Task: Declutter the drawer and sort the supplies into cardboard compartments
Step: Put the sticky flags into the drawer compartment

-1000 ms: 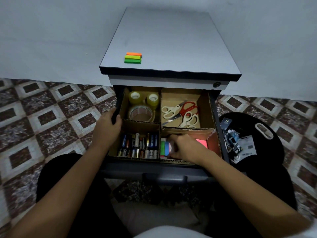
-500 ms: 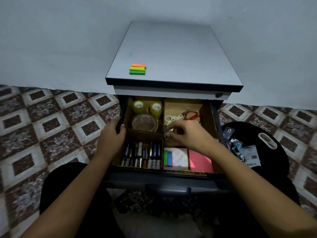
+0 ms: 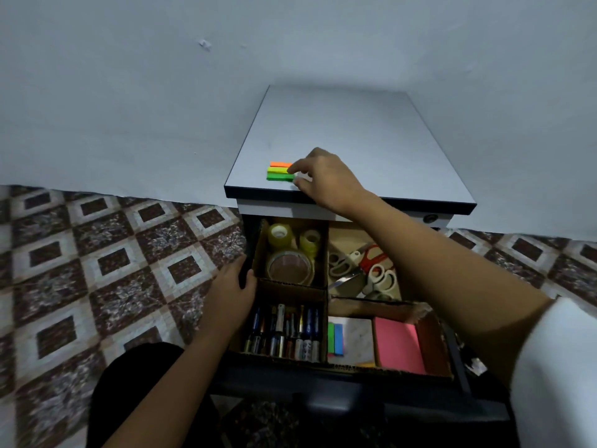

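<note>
The open drawer (image 3: 323, 379) holds cardboard compartments: tape rolls (image 3: 290, 250) at back left, scissors (image 3: 365, 266) at back right, batteries (image 3: 286, 331) at front left, sticky notes and a pink pad (image 3: 399, 345) at front right. On the cabinet top (image 3: 355, 134) lies a small stack of orange, yellow-green and green sticky flags (image 3: 279, 172). My right hand (image 3: 326, 179) reaches over the top, its fingertips touching the stack's right end, fingers apart. My left hand (image 3: 231, 286) grips the drawer's left edge (image 3: 248, 247).
The cabinet stands against a pale wall (image 3: 193, 92). Patterned floor tiles (image 3: 113, 270) spread to the left. My dark-clothed legs (image 3: 139, 399) sit below the drawer front. A white sleeve (image 3: 555, 373) shows at the right edge.
My right hand left the drawer's front right compartment, passed over the scissors and rose to the sticky flags on the cabinet top. The view tilted upward. My left hand stayed on the drawer edge.
</note>
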Demonstrator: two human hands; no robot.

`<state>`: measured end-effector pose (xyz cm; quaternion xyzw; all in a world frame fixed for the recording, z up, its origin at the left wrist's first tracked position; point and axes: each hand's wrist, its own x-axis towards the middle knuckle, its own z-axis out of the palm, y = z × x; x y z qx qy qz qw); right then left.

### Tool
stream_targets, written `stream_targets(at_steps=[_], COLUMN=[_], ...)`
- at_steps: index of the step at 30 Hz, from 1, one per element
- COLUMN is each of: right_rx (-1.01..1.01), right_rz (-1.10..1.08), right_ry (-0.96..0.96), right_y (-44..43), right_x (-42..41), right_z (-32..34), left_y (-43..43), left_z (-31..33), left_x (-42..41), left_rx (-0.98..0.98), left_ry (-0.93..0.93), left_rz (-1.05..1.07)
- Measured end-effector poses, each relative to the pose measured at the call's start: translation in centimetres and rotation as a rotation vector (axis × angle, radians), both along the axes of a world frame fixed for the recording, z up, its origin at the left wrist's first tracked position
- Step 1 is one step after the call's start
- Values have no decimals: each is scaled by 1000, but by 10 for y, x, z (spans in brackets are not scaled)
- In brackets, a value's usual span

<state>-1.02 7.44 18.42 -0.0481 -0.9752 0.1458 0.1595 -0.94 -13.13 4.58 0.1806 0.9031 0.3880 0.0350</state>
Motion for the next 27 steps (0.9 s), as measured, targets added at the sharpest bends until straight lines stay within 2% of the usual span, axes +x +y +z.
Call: stream_targets(at_steps=[7, 17, 27], right_rx=[110, 140, 259], right_rz=[-8, -15, 47], right_ry=[-84, -59, -58], right_y=[-10, -11, -13], right_x=[-22, -18, -10], right_z=[-9, -11, -12], left_y=[0, 1, 0], left_z=[-3, -4, -3], left_x=[-2, -3, -1], left_rx=[18, 33, 34], left_ry=[10, 19, 22], left_rz=[5, 1, -2])
